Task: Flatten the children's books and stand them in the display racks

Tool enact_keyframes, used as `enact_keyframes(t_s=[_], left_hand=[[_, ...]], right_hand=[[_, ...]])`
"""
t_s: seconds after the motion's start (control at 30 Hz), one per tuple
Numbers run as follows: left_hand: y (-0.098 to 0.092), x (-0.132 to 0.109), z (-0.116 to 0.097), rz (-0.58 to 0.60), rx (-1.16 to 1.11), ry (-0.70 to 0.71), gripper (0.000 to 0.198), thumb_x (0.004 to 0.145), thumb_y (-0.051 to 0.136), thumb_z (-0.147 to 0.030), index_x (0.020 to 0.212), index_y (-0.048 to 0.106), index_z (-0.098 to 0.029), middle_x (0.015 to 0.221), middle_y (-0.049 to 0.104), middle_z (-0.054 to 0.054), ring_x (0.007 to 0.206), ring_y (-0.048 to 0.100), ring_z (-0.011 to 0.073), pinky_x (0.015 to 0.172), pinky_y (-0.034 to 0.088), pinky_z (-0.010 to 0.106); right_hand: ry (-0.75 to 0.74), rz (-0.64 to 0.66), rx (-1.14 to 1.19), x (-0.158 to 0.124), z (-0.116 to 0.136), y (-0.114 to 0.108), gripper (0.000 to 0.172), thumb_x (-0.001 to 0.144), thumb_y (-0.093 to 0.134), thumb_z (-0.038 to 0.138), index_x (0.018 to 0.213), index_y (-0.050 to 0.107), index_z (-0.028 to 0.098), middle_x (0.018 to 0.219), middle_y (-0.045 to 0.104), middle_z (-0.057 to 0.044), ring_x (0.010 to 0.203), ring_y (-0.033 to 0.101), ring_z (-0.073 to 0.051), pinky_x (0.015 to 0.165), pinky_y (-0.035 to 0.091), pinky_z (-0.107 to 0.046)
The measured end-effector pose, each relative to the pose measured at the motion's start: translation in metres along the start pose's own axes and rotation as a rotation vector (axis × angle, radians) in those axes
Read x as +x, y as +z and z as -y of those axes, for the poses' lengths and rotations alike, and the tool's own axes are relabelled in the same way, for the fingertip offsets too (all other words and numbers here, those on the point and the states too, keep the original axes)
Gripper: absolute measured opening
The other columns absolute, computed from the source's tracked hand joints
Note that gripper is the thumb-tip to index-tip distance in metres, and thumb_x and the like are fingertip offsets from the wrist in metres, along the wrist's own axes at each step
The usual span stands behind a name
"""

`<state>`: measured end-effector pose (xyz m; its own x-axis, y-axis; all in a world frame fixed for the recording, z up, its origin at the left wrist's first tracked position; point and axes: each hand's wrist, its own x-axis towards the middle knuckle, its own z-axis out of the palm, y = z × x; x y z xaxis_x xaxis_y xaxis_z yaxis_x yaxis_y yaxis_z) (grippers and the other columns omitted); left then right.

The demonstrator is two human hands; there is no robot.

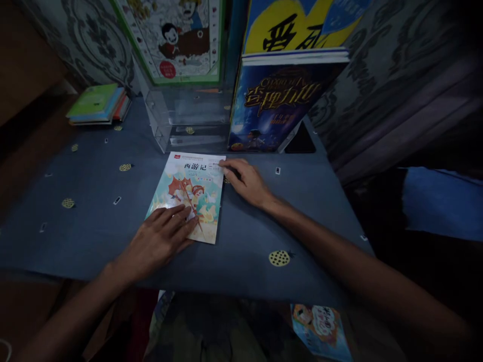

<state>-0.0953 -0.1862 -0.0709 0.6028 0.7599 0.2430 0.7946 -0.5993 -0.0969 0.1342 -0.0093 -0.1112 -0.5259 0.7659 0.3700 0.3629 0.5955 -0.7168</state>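
Note:
A thin book with a white top edge and a colourful cover lies closed on the blue-grey tablecloth. Across its lower left part rests my left hand, palm down with the fingers spread out. My right hand is at the book's upper right corner; its index finger touches the edge, with the thumb held a little apart below it. Neither hand has lifted the book, which appears flat on the table.
Behind the book stands a clear rack with a green-framed picture book and a dark blue book. A small stack of books lies at the back left. Another book is below the table's front edge.

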Motion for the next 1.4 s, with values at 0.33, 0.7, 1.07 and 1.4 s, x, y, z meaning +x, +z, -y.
enact_keyframes(t_s=[0.33, 0.7, 1.07, 1.4], left_hand=[[-0.002, 0.000, -0.001, -0.012, 0.050, 0.061, 0.030, 0.104, 0.047, -0.021, 0.126, 0.066, -0.013, 0.129, 0.072, 0.013, 0.118, 0.068, 0.0288, 0.090, 0.057, 0.043], [-0.003, 0.001, 0.008, -0.004, -0.174, -0.044, 0.030, 0.103, 0.052, -0.030, 0.125, 0.069, -0.019, 0.125, 0.073, 0.011, 0.119, 0.065, 0.0260, 0.098, 0.053, 0.042], [0.025, 0.029, 0.067, 0.078, -0.048, -0.581, 0.044, 0.100, 0.049, -0.039, 0.136, 0.058, -0.015, 0.135, 0.063, 0.020, 0.122, 0.060, 0.0346, 0.096, 0.051, 0.051], [0.025, 0.044, 0.096, -0.342, -1.304, -1.099, 0.043, 0.080, 0.072, -0.027, 0.119, 0.064, -0.014, 0.096, 0.076, 0.010, 0.083, 0.074, 0.0241, 0.073, 0.059, 0.033]], right_hand=[[-0.114, 0.098, 0.205, -0.052, 0.057, 0.003, 0.028, 0.105, 0.045, 0.028, 0.112, 0.071, 0.022, 0.109, 0.074, -0.009, 0.111, 0.066, -0.023, 0.102, 0.051, -0.044], [-0.329, 0.193, 0.123, -0.081, 0.070, 0.011, 0.021, 0.100, 0.053, 0.019, 0.108, 0.072, 0.018, 0.096, 0.076, -0.009, 0.097, 0.068, -0.022, 0.089, 0.055, -0.042], [0.021, 0.229, -0.330, -0.017, 0.024, 0.021, 0.071, 0.095, 0.055, 0.061, 0.148, 0.051, 0.014, 0.162, 0.038, -0.023, 0.154, 0.029, -0.039, 0.121, 0.027, -0.064], [0.092, 0.208, -0.362, 0.000, 0.014, 0.028, 0.088, 0.092, 0.051, 0.072, 0.154, 0.043, 0.010, 0.166, 0.027, -0.025, 0.157, 0.019, -0.038, 0.124, 0.022, -0.061]])
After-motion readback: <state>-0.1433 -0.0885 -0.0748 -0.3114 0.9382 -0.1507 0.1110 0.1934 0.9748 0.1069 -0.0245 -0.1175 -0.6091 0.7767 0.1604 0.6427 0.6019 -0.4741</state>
